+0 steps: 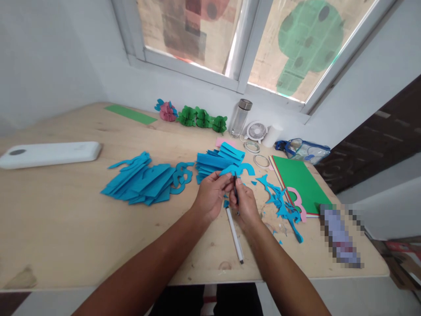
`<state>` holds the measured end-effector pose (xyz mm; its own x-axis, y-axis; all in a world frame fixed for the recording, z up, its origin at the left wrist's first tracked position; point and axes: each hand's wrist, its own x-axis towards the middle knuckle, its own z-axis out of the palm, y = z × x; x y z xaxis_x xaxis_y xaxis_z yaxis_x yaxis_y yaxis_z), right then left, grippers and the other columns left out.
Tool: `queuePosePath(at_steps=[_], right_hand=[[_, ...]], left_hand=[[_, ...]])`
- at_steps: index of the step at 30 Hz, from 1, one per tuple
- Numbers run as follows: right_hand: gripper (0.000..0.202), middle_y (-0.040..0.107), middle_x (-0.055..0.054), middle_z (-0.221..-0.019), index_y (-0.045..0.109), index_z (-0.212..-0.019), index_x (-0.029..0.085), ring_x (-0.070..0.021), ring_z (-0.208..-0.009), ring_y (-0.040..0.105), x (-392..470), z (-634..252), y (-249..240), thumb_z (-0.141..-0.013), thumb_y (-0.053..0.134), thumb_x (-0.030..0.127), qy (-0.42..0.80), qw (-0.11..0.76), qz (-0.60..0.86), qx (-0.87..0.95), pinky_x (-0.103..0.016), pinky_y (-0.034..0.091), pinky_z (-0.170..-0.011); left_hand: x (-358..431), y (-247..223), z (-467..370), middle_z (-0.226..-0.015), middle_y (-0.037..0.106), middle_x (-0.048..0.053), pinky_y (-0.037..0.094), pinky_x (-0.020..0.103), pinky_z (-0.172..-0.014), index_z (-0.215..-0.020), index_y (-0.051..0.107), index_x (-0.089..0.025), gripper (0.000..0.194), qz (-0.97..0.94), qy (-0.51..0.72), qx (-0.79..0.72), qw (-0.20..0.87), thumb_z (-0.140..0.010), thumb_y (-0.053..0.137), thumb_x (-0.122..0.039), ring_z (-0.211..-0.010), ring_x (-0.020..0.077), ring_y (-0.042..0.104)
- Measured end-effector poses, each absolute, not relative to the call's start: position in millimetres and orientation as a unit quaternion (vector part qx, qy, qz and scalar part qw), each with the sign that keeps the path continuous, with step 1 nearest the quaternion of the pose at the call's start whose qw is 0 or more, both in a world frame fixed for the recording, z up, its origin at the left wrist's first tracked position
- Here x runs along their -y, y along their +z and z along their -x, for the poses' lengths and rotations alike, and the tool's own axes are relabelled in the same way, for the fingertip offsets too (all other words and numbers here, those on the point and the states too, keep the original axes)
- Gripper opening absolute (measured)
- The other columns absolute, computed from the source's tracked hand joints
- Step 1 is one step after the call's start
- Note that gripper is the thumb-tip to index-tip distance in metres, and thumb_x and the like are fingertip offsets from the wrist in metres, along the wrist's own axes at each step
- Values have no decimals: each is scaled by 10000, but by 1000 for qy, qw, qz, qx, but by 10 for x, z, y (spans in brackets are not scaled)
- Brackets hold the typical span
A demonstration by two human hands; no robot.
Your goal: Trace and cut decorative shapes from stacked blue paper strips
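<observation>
My left hand (210, 195) pinches a curved blue paper piece (246, 169) near the middle of the table. My right hand (244, 202) is closed round small dark scissors (235, 186), whose blades point away from me at the paper. Just beyond the hands lies a stack of folded blue paper (210, 162). Another pile of blue paper (141, 182) spreads out to the left, with wavy cut loops (180, 177) at its right end. Blue offcuts (279, 202) lie right of my right hand. Below the hands is a white marker (235, 237) with a dark end.
Green sheets (304, 184) and a pink cutout (297, 204) lie right. Behind stand a glass bottle (238, 118), small fan (256, 131), tape rolls (261, 161) and clear pouch (307, 150). Green paper ornaments (202, 117) line the wall; a white device (49, 153) lies left.
</observation>
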<state>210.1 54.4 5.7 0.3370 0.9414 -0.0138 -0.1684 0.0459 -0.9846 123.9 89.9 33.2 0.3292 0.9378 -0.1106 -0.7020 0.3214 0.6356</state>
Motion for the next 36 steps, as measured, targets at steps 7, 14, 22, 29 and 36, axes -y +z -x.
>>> queuePosePath(at_steps=[7, 14, 22, 29, 36], right_hand=[[618, 346, 59, -335, 424, -425, 203, -66, -345, 260, -539, -2089, 72, -775, 569, 692, 442, 626, 524, 371, -237, 167, -391], [636, 331, 56, -330, 421, -412, 205, -72, -350, 273, -542, -2086, 72, -759, 560, 719, 441, 623, 533, 366, -237, 167, -394], [630, 338, 57, -330, 412, -416, 209, -69, -341, 260, -541, -2090, 70, -766, 558, 711, 439, 622, 529, 373, -238, 168, -387], [629, 348, 54, -345, 426, -419, 201, -68, -351, 279, -542, -2107, 55, -781, 558, 697, 443, 621, 528, 373, -237, 180, -388], [639, 320, 61, -342, 404, -405, 206, -67, -350, 261, -536, -2094, 81, -774, 561, 704, 442, 622, 530, 370, -236, 177, -381]], left_hand=[[-874, 342, -1254, -660, 646, 8, 489, 239, -654, -665, 637, -142, 171, -243, 540, -234, 771, -598, 791, -168, -640, 111, 595], [-862, 348, -1259, -637, 618, 3, 478, 234, -620, -639, 630, -150, 160, -252, 543, -245, 763, -607, 782, -188, -579, 96, 544], [-858, 353, -1269, -601, 575, -14, 434, 223, -565, -636, 611, -158, 179, -259, 544, -250, 758, -613, 779, -218, -561, 93, 530], [-858, 354, -1271, -570, 539, -25, 442, 227, -588, -624, 612, -157, 170, -264, 544, -248, 757, -615, 771, -215, -561, 93, 517], [-855, 358, -1266, -527, 485, -52, 425, 225, -570, -610, 598, -165, 203, -259, 541, -250, 761, -620, 792, -223, -520, 85, 492]])
